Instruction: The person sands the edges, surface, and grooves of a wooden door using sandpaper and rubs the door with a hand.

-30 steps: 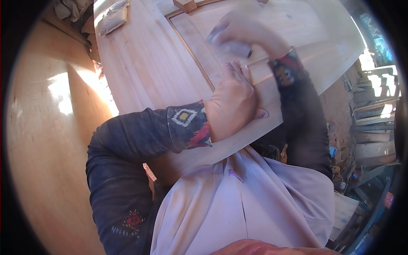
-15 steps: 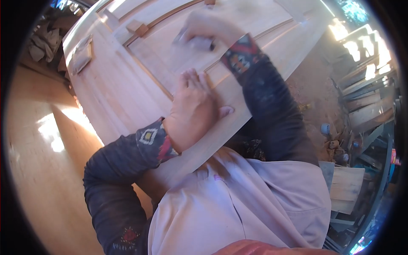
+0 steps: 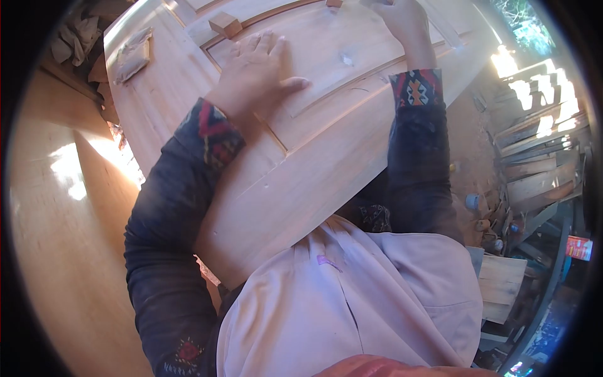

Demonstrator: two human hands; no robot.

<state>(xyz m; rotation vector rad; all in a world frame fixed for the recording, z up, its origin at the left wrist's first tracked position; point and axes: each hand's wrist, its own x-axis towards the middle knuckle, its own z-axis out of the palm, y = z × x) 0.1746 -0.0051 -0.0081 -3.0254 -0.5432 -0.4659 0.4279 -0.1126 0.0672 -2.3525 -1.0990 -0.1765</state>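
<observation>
A pale wooden panelled door [image 3: 251, 201] lies in front of me, with grooved frames around its panels. My left hand [image 3: 254, 78] rests flat on it, fingers spread and thumb out to the right, holding nothing. Up at the top edge of the view, my right hand [image 3: 402, 25] is over the far part of the door. Its fingers are curled and partly cut off, so whatever they hold cannot be made out. A small wooden block [image 3: 226, 25] sits just beyond my left fingertips, and another block [image 3: 334, 3] is farther along.
A worn, folded pad [image 3: 133, 56] lies on the door's left part. A smooth wooden board [image 3: 50, 239] stands at the left. Scrap wood [image 3: 540, 151] is piled on the right, beside a dusty floor [image 3: 468, 138] with debris. Crumpled material [image 3: 75, 38] lies at upper left.
My left hand has moved away from me and slightly left, toward the wooden block. My right hand, blurred before with a greyish thing in it, has moved farther away and to the right.
</observation>
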